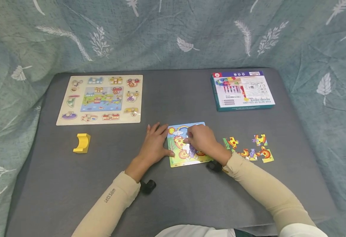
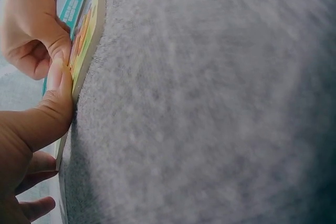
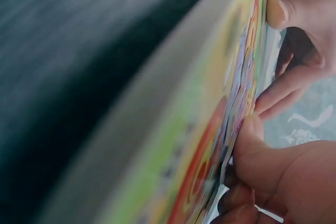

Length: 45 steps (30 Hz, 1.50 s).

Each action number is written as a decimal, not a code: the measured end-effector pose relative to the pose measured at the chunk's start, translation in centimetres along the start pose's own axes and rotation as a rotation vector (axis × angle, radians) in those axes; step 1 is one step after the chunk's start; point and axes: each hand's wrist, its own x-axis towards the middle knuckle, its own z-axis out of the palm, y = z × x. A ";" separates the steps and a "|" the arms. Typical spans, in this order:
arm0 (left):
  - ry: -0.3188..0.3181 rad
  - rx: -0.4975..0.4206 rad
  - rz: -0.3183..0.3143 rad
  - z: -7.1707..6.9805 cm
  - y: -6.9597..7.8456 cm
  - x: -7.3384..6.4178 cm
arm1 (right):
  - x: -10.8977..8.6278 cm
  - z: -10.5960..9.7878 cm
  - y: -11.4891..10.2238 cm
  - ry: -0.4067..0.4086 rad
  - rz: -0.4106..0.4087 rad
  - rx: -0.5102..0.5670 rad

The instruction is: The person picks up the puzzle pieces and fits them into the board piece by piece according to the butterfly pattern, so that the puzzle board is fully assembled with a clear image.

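Note:
A jigsaw puzzle board (image 1: 176, 160) with a bright cartoon picture lies in the middle of the table, part of its tray showing white. My left hand (image 1: 153, 141) steadies it from the left, fingers spread along the upper left edge and thumb (image 2: 59, 80) pressing the lower left border. Over the upper right part of the board, my right hand (image 1: 202, 136) has curled fingers and pinches a puzzle piece, mostly hidden by the hand. In the right wrist view the right thumb (image 3: 252, 137) is right at the picture surface, with a thin piece edge beside it.
Several loose puzzle pieces (image 1: 266, 154) lie to the right, partly behind the right forearm. A wooden peg puzzle (image 1: 101, 120) is at the back left, with a yellow curved block (image 1: 83, 143) in front of it. A flat teal-edged box (image 1: 244, 92) rests at the back right.

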 end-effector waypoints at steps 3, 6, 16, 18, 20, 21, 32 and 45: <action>-0.004 -0.003 -0.007 0.1 0.0 0.0 | 0.0 0.2 -0.1 0.018 -0.023 -0.005; -0.005 -0.001 -0.014 0.2 0.0 -0.1 | 0.2 0.3 -0.1 0.026 -0.035 -0.008; 0.004 -0.001 -0.016 0.1 0.1 -0.1 | 0.5 0.0 0.2 -0.025 -0.041 0.023; 0.003 0.003 -0.017 0.0 0.1 0.0 | 0.3 -0.5 0.4 -0.037 -0.049 0.040; -0.004 0.004 -0.019 0.0 0.1 0.0 | -0.2 -1.4 1.1 -0.037 -0.071 0.041; -0.007 0.003 -0.019 0.1 0.1 0.0 | -0.5 -2.0 1.7 -0.035 -0.075 0.039; -0.006 0.005 -0.020 0.3 0.2 0.2 | -5.9 -5.8 10.8 -0.183 0.083 -0.044; 0.014 0.006 -0.004 0.3 0.0 -0.1 | -4.2 -5.5 7.9 -0.032 0.014 0.071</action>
